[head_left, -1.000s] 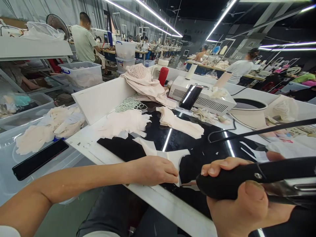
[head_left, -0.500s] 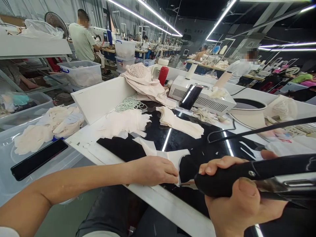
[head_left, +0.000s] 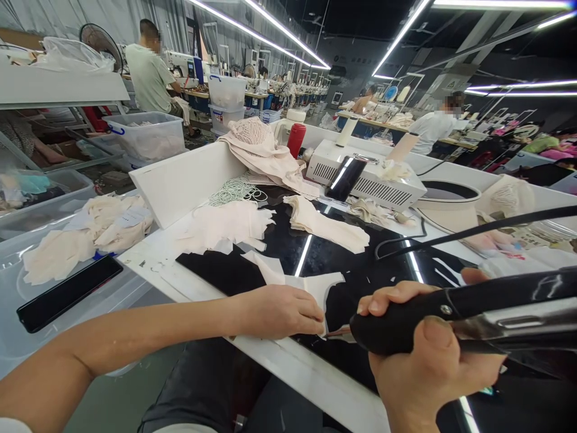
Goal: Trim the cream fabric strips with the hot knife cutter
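Observation:
My left hand [head_left: 288,311] is closed on the near edge of a pale fabric piece [head_left: 315,285] lying on the glossy black tabletop [head_left: 347,282]. My right hand [head_left: 428,349] is wrapped round a black-handled tool [head_left: 505,307] with a metal lever. The tool's thin tip points left and meets the fabric's edge beside my left fingertips. Beyond the fabric lie a spread pile of pale pieces [head_left: 225,227] and a neat stack of pale strips [head_left: 327,224].
Behind stand a white vented box [head_left: 365,174], a red spool [head_left: 296,140] and green cord [head_left: 237,191]. A black cable [head_left: 478,230] crosses the right side. A phone [head_left: 70,293] lies on a plastic bin at left. Two people are farther back.
My right hand and the tool have shifted slightly left, the tool's tip now closer to my left fingertips. My left hand has barely moved and keeps its grip on the fabric.

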`<action>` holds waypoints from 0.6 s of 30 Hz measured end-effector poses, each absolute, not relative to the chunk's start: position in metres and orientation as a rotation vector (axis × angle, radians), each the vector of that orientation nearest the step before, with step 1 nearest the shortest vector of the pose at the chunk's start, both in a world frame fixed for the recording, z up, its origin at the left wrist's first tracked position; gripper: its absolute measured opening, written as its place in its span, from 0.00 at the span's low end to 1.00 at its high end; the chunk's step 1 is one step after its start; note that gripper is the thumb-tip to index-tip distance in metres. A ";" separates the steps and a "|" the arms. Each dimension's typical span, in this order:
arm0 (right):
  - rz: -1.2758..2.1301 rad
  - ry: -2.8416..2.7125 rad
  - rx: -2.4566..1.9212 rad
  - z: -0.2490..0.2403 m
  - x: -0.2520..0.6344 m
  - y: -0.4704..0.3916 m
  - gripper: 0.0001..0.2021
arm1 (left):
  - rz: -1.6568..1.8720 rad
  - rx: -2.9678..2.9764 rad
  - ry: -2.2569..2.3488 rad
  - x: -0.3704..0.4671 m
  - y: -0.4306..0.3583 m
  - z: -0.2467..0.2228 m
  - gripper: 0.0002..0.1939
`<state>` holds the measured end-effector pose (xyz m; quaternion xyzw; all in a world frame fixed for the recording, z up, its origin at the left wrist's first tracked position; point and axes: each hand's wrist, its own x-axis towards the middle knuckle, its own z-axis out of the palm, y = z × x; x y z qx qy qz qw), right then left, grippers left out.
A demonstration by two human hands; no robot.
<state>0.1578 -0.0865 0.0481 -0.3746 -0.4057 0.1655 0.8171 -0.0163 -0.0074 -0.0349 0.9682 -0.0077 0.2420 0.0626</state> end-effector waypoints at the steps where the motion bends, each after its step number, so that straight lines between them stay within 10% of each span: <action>1: 0.355 -0.866 -0.801 0.048 0.157 -0.086 0.32 | 0.723 2.926 -0.024 -0.016 -0.007 -0.035 0.16; 18: 0.353 -0.853 -0.799 0.054 0.158 -0.096 0.31 | 0.728 2.843 -0.002 -0.032 -0.009 -0.035 0.17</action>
